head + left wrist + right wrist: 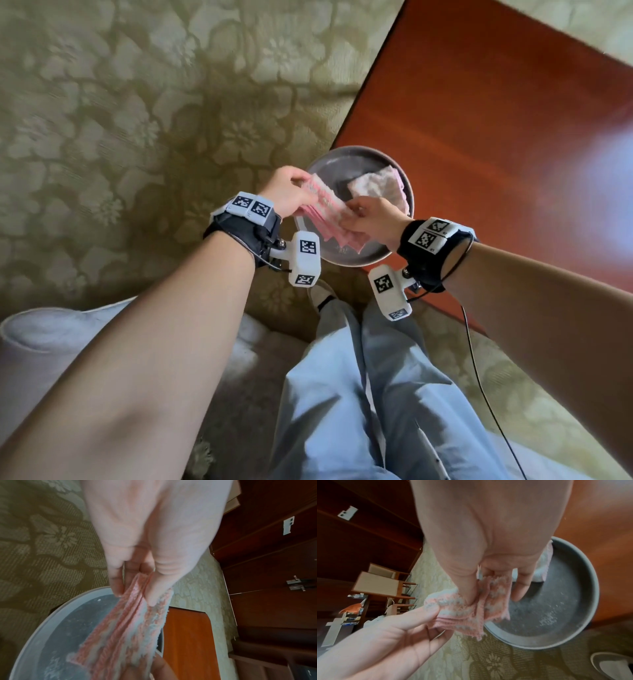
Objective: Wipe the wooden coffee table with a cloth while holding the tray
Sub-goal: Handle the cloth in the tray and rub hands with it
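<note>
A folded pink-and-white cloth (325,212) is stretched between both my hands just above a round grey metal tray (356,152). My left hand (291,192) pinches one end between thumb and fingers (118,586). At the other end, my right hand (370,219) pinches the cloth (467,615) with its thumb. The tray (547,608) sits on the near corner of the red-brown wooden coffee table (479,137), partly overhanging the edge. A second, whitish cloth (376,188) lies crumpled in the tray's far right side. Neither hand touches the tray.
Green floral carpet (137,120) covers the floor left of the table. My legs in light blue trousers (359,394) and a slipper (611,665) are below the tray. A pale cushion (41,342) lies at lower left. Dark wooden cabinets (274,561) stand beyond.
</note>
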`<action>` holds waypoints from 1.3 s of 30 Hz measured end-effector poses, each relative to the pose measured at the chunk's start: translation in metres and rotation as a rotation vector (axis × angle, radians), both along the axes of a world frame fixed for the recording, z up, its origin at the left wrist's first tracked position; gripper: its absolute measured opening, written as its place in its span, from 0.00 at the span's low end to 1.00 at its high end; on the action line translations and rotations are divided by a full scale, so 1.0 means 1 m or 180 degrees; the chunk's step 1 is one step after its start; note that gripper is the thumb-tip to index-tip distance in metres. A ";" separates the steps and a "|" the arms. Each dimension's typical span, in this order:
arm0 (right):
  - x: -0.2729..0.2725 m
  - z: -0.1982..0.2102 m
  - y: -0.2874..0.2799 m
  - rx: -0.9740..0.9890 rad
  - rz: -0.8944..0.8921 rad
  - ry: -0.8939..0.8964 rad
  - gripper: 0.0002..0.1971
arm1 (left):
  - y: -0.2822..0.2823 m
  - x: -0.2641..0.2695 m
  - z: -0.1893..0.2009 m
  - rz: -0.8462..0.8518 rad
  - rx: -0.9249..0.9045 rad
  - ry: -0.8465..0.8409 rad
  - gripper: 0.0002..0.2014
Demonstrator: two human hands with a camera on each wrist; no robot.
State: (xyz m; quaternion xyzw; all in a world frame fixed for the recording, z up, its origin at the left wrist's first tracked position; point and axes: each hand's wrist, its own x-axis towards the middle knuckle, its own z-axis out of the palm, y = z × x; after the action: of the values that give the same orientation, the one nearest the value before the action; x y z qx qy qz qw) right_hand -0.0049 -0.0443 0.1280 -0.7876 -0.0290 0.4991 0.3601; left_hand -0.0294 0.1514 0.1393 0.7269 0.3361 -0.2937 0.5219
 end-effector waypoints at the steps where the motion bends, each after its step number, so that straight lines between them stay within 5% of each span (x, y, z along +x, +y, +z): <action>1: -0.005 -0.010 0.002 0.0049 -0.0141 0.0146 0.15 | 0.000 -0.002 -0.011 -0.0025 0.0050 -0.0035 0.23; 4: -0.019 -0.042 0.006 0.0000 -0.0668 0.0374 0.14 | -0.001 -0.006 -0.044 -0.0116 0.0159 -0.0098 0.22; 14: -0.040 -0.113 0.020 -0.0338 -0.0387 -0.0481 0.13 | -0.005 -0.018 -0.113 -0.0693 0.0966 -0.0597 0.13; 29: -0.054 -0.132 0.037 -0.0491 -0.0636 -0.0728 0.07 | 0.000 -0.024 -0.136 -0.1232 0.1852 -0.0718 0.12; 33: -0.049 -0.122 0.026 -0.0603 -0.0305 -0.1243 0.03 | -0.009 -0.024 -0.132 -0.1184 0.1972 -0.0834 0.17; 39: -0.021 -0.112 -0.021 -0.0974 -0.0331 -0.1885 0.09 | -0.047 -0.004 -0.115 -0.1274 0.2059 -0.1281 0.12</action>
State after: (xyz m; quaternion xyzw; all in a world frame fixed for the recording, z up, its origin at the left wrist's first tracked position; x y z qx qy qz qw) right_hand -0.0257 -0.0650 0.0162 -0.9438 -0.0169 0.2282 0.2387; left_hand -0.0337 0.1040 0.0239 0.9468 0.1548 -0.1210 0.2551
